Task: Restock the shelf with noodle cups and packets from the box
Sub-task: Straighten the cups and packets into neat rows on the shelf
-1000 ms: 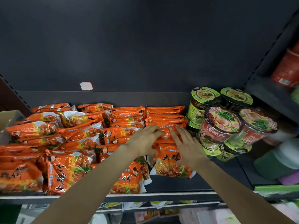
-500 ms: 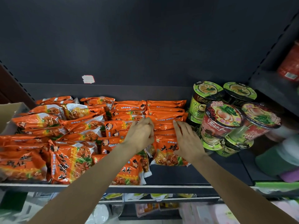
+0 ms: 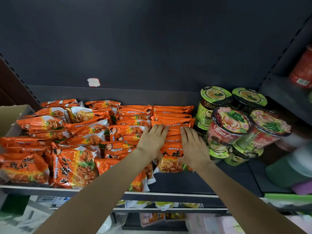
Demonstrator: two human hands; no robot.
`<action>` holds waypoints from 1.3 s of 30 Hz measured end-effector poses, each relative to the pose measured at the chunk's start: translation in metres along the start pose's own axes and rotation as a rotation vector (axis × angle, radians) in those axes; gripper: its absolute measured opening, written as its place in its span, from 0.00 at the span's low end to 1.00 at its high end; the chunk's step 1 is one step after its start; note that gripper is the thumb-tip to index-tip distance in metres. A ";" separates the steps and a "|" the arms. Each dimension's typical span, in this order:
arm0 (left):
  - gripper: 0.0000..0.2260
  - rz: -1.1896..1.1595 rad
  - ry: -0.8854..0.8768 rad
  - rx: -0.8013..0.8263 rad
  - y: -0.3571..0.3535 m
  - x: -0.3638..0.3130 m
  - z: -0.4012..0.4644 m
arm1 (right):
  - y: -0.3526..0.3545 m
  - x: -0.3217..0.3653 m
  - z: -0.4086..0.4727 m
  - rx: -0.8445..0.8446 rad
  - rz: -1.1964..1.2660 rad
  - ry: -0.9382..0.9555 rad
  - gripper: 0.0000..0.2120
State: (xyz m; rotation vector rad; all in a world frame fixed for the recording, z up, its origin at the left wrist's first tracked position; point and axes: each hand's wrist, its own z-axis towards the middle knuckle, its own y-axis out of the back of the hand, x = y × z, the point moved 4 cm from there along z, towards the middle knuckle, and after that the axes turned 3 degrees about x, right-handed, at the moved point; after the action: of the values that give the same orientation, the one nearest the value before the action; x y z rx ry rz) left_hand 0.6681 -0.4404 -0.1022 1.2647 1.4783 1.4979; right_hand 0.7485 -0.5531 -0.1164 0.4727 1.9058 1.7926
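Orange noodle packets (image 3: pixel 79 132) cover the left and middle of the dark shelf (image 3: pixel 194 181). One row of packets (image 3: pixel 172 115) runs from the back wall toward me, its front packet (image 3: pixel 170 159) face up. My left hand (image 3: pixel 152 139) lies flat on the left side of this row with straight fingers. My right hand (image 3: pixel 194 146) presses flat on the right side of the same row. Noodle cups (image 3: pixel 229 125) with red and green lids are stacked just right of my right hand.
A cardboard box (image 3: pixel 11 115) edge shows at the far left. A red container (image 3: pixel 302 70) sits on a higher side shelf at the right. Blurred green and purple items (image 3: pixel 290 168) lie at the right. Lower shelves hold more packets (image 3: pixel 162 204).
Both hands have slid a little further back along the packet row and flattened on it. The left hand's fingers, curled half a second ago, are now straight.
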 end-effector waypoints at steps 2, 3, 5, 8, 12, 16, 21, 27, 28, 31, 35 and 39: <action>0.44 0.041 0.011 -0.062 0.001 -0.005 0.004 | -0.002 -0.002 -0.001 -0.015 -0.018 -0.035 0.56; 0.42 0.044 0.012 -0.084 0.001 -0.007 0.005 | -0.004 -0.004 -0.002 -0.026 -0.018 -0.060 0.57; 0.39 0.028 0.024 -0.118 0.000 -0.010 0.004 | -0.006 -0.007 -0.004 -0.053 0.006 -0.090 0.58; 0.39 -0.025 0.038 -0.121 -0.002 -0.012 -0.001 | -0.003 -0.005 -0.007 -0.042 -0.014 -0.077 0.57; 0.42 -0.199 0.008 -0.093 0.004 -0.008 -0.019 | 0.005 -0.005 -0.009 0.006 0.076 -0.035 0.55; 0.30 -0.434 0.100 -0.197 0.016 0.016 -0.041 | 0.026 0.003 -0.009 -0.016 0.305 0.022 0.44; 0.18 -0.546 0.260 -0.246 0.024 0.075 -0.048 | 0.054 0.026 0.018 -0.092 0.408 0.109 0.31; 0.17 -0.533 0.267 -0.198 0.017 0.141 -0.028 | 0.063 0.062 0.070 -0.061 0.414 0.130 0.24; 0.17 -0.527 0.251 -0.187 0.014 0.151 -0.022 | 0.063 0.068 0.080 -0.045 0.409 0.138 0.24; 0.17 -0.486 0.170 -0.108 0.001 0.174 -0.002 | 0.055 0.085 0.108 0.012 0.357 0.137 0.24; 0.18 -0.351 0.028 -0.008 -0.016 0.187 0.015 | 0.043 0.097 0.134 0.091 0.220 0.143 0.25; 0.17 -0.271 -0.015 -0.021 -0.025 0.196 0.019 | 0.045 0.107 0.147 0.025 0.186 0.168 0.20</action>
State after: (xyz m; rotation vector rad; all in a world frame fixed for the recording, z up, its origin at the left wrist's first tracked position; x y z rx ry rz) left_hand 0.6229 -0.2474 -0.0943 1.0141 1.5503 1.3185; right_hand 0.7386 -0.3686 -0.0875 0.5384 2.0582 1.9842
